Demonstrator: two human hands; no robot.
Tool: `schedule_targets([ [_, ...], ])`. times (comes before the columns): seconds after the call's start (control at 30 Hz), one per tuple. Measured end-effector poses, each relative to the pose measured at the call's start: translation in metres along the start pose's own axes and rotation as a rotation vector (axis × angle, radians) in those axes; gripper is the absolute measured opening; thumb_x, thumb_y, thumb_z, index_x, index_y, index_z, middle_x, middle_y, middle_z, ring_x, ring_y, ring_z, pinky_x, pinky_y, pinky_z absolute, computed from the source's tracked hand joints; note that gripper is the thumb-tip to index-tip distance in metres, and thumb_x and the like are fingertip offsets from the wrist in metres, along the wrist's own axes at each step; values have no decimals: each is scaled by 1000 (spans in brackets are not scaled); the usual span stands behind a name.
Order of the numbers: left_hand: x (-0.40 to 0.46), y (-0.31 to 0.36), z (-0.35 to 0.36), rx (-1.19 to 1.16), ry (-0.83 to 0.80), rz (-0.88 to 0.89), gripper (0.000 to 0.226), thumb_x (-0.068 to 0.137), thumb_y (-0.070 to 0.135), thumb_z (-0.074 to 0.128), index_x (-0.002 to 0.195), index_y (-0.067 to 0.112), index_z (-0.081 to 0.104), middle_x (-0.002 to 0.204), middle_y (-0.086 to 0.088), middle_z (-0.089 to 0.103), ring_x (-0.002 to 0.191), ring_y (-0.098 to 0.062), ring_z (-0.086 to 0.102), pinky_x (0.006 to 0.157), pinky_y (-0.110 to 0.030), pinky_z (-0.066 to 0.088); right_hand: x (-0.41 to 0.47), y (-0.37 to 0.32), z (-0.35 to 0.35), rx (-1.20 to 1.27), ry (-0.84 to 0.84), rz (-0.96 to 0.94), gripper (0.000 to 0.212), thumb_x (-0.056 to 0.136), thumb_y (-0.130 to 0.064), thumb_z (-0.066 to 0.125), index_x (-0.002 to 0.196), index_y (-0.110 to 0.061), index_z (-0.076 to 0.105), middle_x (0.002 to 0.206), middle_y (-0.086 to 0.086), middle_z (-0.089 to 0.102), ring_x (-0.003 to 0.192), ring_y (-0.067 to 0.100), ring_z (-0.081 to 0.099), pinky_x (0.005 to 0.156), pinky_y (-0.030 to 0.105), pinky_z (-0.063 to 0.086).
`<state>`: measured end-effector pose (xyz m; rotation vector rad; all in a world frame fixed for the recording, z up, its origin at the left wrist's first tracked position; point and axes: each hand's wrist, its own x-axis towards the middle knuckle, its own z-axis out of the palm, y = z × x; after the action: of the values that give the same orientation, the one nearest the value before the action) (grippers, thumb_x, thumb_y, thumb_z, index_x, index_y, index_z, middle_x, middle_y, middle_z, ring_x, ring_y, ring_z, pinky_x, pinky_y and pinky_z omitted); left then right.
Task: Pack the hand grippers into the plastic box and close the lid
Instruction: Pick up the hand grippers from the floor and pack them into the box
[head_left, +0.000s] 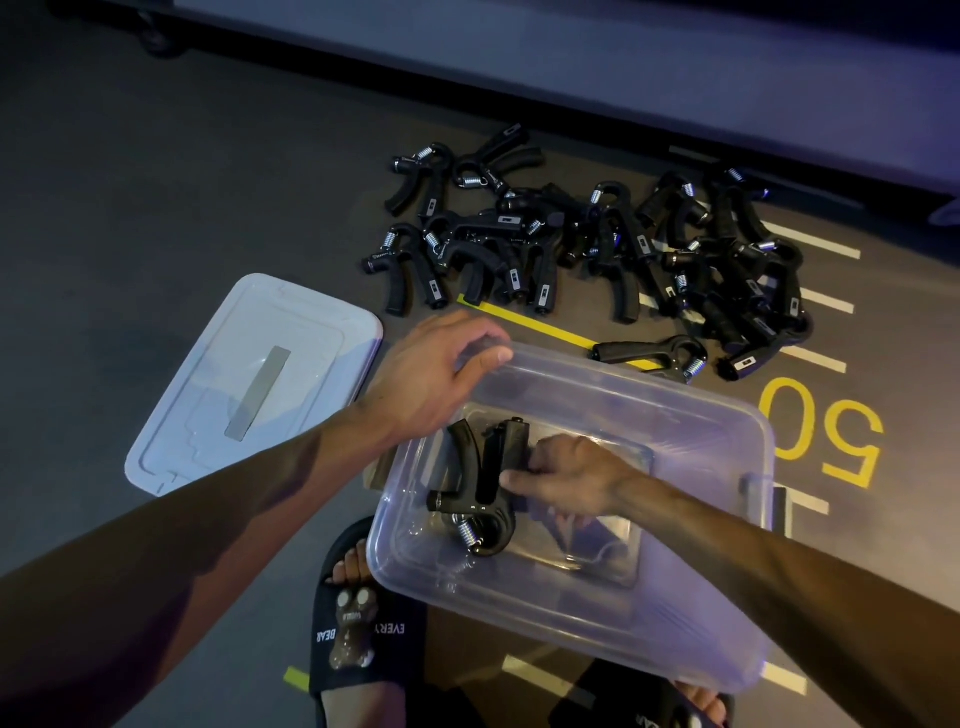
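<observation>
A rigid, spring-loaded hand gripper is pinched by the right hand at centre frame; the clear plastic box rim is gripped by the left hand.

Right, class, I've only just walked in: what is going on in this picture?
A person is packing hand grippers. The right hand sets one hand gripper inside the clear plastic box, while the left hand grips its far rim. A pile of grippers waits on the floor. The lid lies off, left of the box.
</observation>
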<state>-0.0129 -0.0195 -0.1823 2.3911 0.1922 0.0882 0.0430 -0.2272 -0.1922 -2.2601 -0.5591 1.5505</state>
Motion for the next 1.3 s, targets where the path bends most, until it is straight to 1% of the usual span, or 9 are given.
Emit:
schedule_targets([
  [0.17,-1,1,1,-20,24,-8,26,101,47,50,111,29,67,104,14,63,100,-9,58,86,-30,45,-23,-13,-58,445,40,-315,20,99,-22,60,97,-3,64,85,15,74,59,21,64,51,32,53],
  [0.3,-2,0,3,-11,55,-7,25,100,46,51,110,30,68,99,14,63,98,-8,58,87,-23,42,-28,-10,-113,720,151,-441,10,95,-18,63,87,-15,67,81,15,72,53,19,63,45,27,50],
  [0.47,1,-3,3,2,46,9,23,100,47,51,111,33,67,97,20,60,95,-3,55,83,-17,40,27,33,-167,75,662,-157,23,87,-2,54,85,-16,72,86,9,75,66,18,64,65,32,56],
  [0.53,1,-3,3,0,36,30,22,101,47,51,110,34,66,98,16,62,95,-6,57,83,-25,44,51,51,-172,-258,630,-81,22,84,-8,58,95,-15,76,93,8,76,85,24,69,81,34,57],
  [0.67,4,-5,1,-6,-10,39,23,101,51,48,110,37,64,97,14,63,96,-9,59,86,-35,48,75,62,-163,-569,477,-117,33,81,-21,71,114,-19,70,105,6,73,101,29,66,83,32,52],
  [1.03,3,-2,0,9,-5,19,25,102,50,50,114,36,67,101,16,64,98,-8,58,89,-34,46,95,82,-154,-731,344,-15,45,79,-35,77,117,-21,57,117,7,62,104,29,61,76,29,42],
  [1.17,2,-2,0,-11,-6,14,22,102,46,53,114,35,67,102,16,65,100,-10,59,88,-39,49,79,76,-162,-418,595,-124,30,78,-36,77,92,-23,54,92,8,66,81,29,61,68,34,46],
  [1.23,1,-1,0,-23,1,13,23,102,47,52,113,35,67,101,15,64,100,-10,59,88,-39,49,65,63,-164,-72,764,-254,26,81,-24,77,95,-18,55,83,5,67,74,21,63,66,33,52],
  [1.3,1,0,0,-28,1,15,23,101,48,51,113,36,67,100,15,64,99,-9,59,87,-38,49,49,43,-163,288,852,-323,29,85,-19,75,108,-14,59,84,-1,69,69,3,66,57,15,52],
])
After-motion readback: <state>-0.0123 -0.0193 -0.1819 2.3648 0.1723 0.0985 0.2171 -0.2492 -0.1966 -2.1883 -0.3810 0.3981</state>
